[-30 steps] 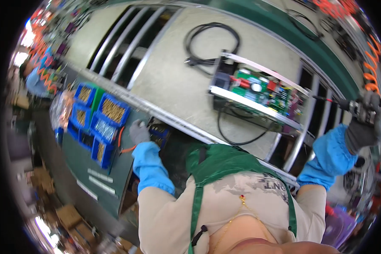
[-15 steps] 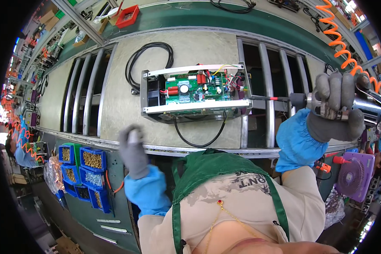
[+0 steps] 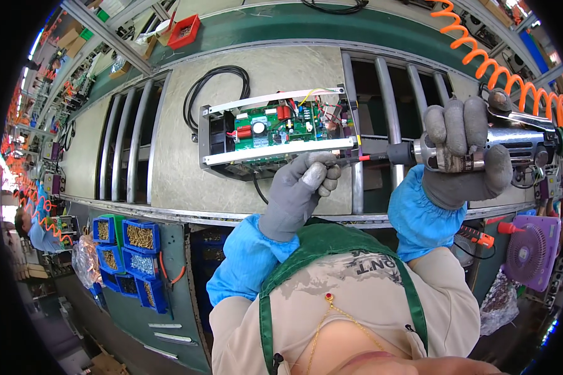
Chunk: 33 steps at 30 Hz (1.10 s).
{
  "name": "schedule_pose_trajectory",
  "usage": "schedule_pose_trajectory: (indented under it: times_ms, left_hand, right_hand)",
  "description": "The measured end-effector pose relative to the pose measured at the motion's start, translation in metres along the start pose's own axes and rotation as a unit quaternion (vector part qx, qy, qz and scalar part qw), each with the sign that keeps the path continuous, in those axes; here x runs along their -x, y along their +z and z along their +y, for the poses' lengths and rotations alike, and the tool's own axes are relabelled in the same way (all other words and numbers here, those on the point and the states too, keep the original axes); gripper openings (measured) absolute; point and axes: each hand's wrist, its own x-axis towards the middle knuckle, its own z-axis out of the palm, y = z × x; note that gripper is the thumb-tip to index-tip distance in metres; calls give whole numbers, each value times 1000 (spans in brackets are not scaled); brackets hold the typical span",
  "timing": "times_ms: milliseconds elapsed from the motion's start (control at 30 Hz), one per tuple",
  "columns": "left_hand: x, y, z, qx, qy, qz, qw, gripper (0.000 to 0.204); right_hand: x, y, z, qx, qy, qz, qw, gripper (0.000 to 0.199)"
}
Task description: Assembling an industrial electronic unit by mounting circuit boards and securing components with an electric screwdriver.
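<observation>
My right hand (image 3: 466, 140), in a grey glove, is wrapped round a silver air screwdriver (image 3: 494, 149) held level, its long bit (image 3: 370, 157) pointing left. My left hand (image 3: 300, 190), also gloved, is closed in a pinch at the bit's tip; what lies between its fingers is too small to make out. Both are at the near right part of an open metal-framed device (image 3: 281, 150) with white side rails. A green circuit board (image 3: 272, 128) with red and white parts shows inside. The left fingers cover a bit of the near rail's lower side.
A black cable (image 3: 191, 94) lies coiled behind the device on the metal plate (image 3: 175, 175). Steel rollers (image 3: 391, 106) flank the plate. Blue bins (image 3: 141, 237) of screws stand at the left, and a purple fan (image 3: 532, 253) at the right. An orange coiled hose (image 3: 481, 59) hangs at the far right.
My left hand has moved right and up from beside the device to the bit's tip, its fingers now pinched. My right hand has shifted the air screwdriver slightly left and down.
</observation>
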Motion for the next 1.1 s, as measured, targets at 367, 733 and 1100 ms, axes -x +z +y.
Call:
schedule_pose_trajectory:
  times_ms: [367,733,1100]
  left_hand:
    - [-2,5,7,-249,64,15,966,28]
    - [-4,-45,-67,-417,-54,136,897,29]
    - [-19,-28,-85,-500,-35,219,837,24]
  right_hand:
    - [4,-5,-5,-6,15,-13,1000,57]
    - [13,-21,-38,8,-20,74,997,51]
    - [26,-40,-53,122,8,45,991,56]
